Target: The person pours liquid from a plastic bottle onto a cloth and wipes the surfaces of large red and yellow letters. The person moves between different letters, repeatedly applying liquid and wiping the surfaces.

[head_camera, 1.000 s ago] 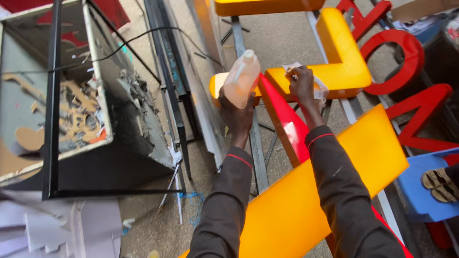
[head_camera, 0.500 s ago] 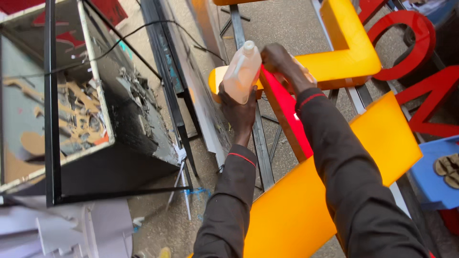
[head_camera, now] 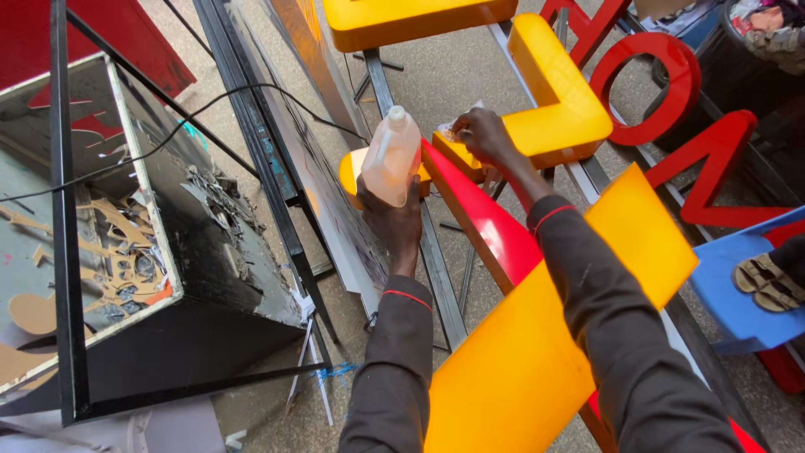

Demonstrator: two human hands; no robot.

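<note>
From the head camera, the left hand (head_camera: 394, 220) is wrapped around the lower part of a pale plastic bottle (head_camera: 391, 157), holding it upright with its small white cap on top, over the gap between a leaning dark panel (head_camera: 314, 176) and the yellow sign pieces. The right hand (head_camera: 481, 134) is closed on a small white cloth (head_camera: 458, 127) and presses it against the near left corner of a yellow sign letter (head_camera: 558, 105), where that letter meets a red edge strip (head_camera: 482, 214). Both arms wear dark sleeves with a thin red line at the cuff. A large flat yellow letter face (head_camera: 537, 335) lies under the right forearm and runs towards the bottom edge of the view. Red letters (head_camera: 662, 84) lie further off at the top right, on a metal frame over the concrete floor (head_camera: 453, 80). At the left stands a black box (head_camera: 210, 268) with paper scraps on its top face, and a black cable (head_camera: 210, 109) crosses above it. At the right edge a sandal (head_camera: 767, 281) rests on a blue seat (head_camera: 738, 294).
</note>
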